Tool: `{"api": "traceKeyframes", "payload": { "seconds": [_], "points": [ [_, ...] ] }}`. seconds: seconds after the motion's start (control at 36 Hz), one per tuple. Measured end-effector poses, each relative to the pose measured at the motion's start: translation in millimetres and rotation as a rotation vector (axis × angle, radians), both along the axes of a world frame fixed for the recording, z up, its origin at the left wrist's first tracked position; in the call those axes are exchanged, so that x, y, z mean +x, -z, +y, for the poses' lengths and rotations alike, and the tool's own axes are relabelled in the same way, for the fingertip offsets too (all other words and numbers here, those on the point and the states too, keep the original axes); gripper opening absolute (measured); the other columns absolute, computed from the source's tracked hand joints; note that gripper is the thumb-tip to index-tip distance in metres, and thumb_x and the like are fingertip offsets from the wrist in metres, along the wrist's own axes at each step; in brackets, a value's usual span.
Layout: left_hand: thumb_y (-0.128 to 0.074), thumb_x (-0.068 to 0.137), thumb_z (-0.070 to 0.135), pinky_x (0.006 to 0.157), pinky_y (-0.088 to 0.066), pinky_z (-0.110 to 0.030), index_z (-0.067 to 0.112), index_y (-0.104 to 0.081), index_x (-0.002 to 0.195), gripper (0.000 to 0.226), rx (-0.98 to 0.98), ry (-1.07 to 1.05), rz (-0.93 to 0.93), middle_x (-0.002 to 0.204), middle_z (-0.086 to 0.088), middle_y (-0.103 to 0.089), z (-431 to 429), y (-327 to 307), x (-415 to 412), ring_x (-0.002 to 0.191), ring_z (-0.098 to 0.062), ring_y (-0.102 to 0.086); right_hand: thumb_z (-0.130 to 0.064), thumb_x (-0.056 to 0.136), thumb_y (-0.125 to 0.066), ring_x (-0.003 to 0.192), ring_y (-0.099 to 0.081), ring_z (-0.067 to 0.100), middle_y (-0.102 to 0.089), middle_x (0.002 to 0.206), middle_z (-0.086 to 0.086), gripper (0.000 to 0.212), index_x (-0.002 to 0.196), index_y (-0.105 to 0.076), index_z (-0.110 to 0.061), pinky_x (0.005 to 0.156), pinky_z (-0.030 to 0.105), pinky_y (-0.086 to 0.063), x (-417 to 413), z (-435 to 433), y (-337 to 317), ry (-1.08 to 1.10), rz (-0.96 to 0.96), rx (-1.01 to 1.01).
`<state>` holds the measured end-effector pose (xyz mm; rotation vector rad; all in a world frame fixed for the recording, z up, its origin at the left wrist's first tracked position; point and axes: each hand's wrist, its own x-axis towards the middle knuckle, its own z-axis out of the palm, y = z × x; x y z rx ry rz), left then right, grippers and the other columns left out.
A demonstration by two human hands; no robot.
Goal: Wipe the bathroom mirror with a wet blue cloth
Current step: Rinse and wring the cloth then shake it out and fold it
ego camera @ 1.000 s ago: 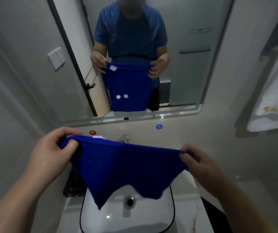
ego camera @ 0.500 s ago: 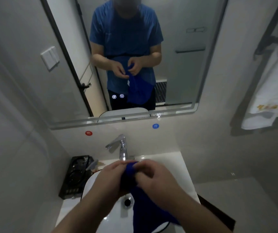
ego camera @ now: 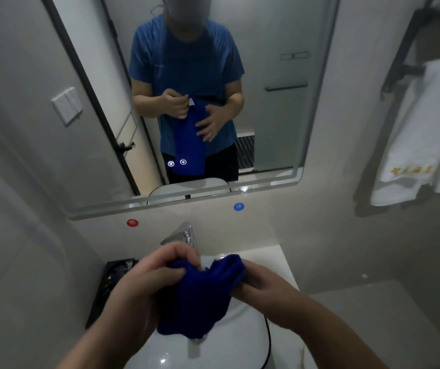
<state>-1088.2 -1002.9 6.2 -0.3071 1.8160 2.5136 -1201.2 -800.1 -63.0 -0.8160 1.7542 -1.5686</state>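
Note:
The blue cloth hangs bunched and folded over the white basin, held between both hands. My left hand pinches its upper left edge with thumb and fingers closed. My right hand cups the cloth's right side from beneath. The wall mirror rises behind the sink and reflects a person in a blue shirt holding the same cloth.
A chrome tap stands behind my hands. A black tray sits on the counter at the left. White towels hang on a rack at the right. A wall switch is left of the mirror. Red and blue stickers mark the wall below the mirror.
The cloth was stretched wide between both hands, then gathered into a bunch over the basin. My right hand has since slid to the cloth's right side and underneath it.

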Motion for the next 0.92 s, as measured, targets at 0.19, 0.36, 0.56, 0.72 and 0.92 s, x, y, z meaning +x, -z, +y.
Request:
{"api": "traceKeyframes", "payload": {
  "seconds": [0.19, 0.36, 0.56, 0.72, 0.92],
  "points": [
    [-0.057, 0.088, 0.013, 0.066, -0.043, -0.036, 0.025, -0.079, 0.090, 0.025, -0.478, -0.100, -0.118, 0.093, -0.010, -0.076, -17, 20, -9, 0.075, -0.024, -0.063, -0.028, 0.107, -0.059, 0.083, -0.064, 0.025, -0.071, 0.092, 0.006, 0.012, 0.104, -0.070, -0.032, 0.077, 0.035, -0.053, 13, -8, -10, 0.301, 0.179, -0.185],
    [-0.091, 0.068, 0.059, 0.097, -0.060, -0.035, 0.055, -0.063, 0.129, 0.067, -0.951, 0.149, 0.041, 0.136, 0.022, -0.065, 5, 29, 0, 0.120, -0.003, -0.068, -0.017, 0.101, -0.065, 0.077, -0.065, 0.016, -0.070, 0.085, -0.009, 0.017, 0.095, -0.066, -0.033, 0.072, 0.032, -0.055, 23, -11, -24, 0.191, 0.473, -0.020],
    [-0.074, 0.084, 0.052, 0.086, -0.062, -0.046, 0.044, -0.072, 0.118, 0.036, -0.819, 0.069, 0.145, 0.106, 0.006, -0.079, 13, 19, -8, 0.097, -0.018, -0.076, -0.014, 0.100, -0.059, 0.076, -0.063, 0.011, -0.069, 0.084, -0.006, 0.018, 0.103, -0.067, -0.030, 0.068, 0.024, -0.048, 10, 10, -43, 0.124, 0.346, -0.053],
    [-0.054, 0.094, 0.062, 0.072, -0.057, -0.052, 0.030, -0.071, 0.104, 0.038, -0.922, 0.081, 0.204, 0.085, 0.003, -0.072, 27, 2, -11, 0.076, -0.021, -0.068, -0.003, 0.083, -0.053, 0.077, -0.059, 0.020, -0.064, 0.089, 0.004, 0.036, 0.115, -0.059, -0.019, 0.068, 0.035, -0.050, 9, 19, -37, 0.018, 0.229, -0.059],
    [-0.062, 0.094, 0.048, 0.057, -0.059, -0.038, 0.040, -0.070, 0.095, 0.012, -0.833, -0.185, 0.396, 0.079, -0.001, -0.070, 31, -40, -2, 0.064, -0.020, -0.067, -0.007, 0.097, -0.064, 0.111, -0.071, 0.020, -0.075, 0.116, -0.003, 0.036, 0.123, -0.071, -0.031, 0.104, 0.047, -0.056, 9, 15, 17, 0.006, 0.223, 0.143]
  ]
}}
